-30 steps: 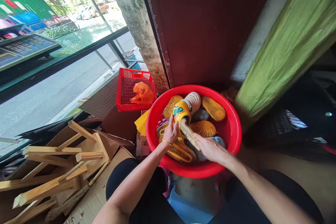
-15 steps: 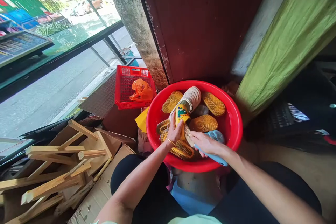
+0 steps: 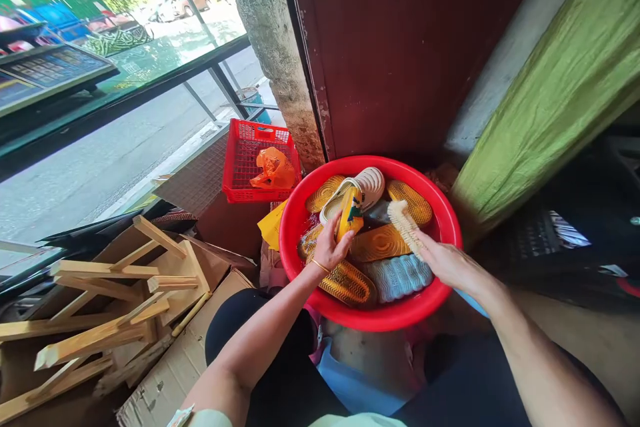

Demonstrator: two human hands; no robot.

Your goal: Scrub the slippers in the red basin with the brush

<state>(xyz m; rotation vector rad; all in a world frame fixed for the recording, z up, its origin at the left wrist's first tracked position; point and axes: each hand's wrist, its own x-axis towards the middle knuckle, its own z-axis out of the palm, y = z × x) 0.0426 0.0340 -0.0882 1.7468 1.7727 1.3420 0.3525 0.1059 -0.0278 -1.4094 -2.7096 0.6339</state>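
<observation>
My left hand (image 3: 330, 247) is shut on a yellow rubber shoe (image 3: 351, 213) inside a red plastic basin (image 3: 425, 179). My right hand (image 3: 445, 265) grips a scrubbing brush (image 3: 404, 227), whose pale bristles sit a little apart from the yellow shoe, above the basin's right side. Several shoes lie in the basin, among them a white perforated one (image 3: 369, 188), an orange-yellow sole (image 3: 379, 243) and a pale blue sole (image 3: 397, 278). Wet shoes cover most of the basin floor, hiding any water level.
A red plastic crate (image 3: 260, 160) holding an orange plastic bag (image 3: 274, 170) stands behind the basin at left. Wooden slats (image 3: 100, 300) lie on flattened cardboard at left. A concrete pillar (image 3: 267, 47), dark red door (image 3: 390, 47) and green cloth (image 3: 545, 93) stand ahead.
The brush has moved right, off the yellow shoe, with my right hand. The yellow shoe has turned in my left hand. The blue shoe now lies flat at the basin's lower right.
</observation>
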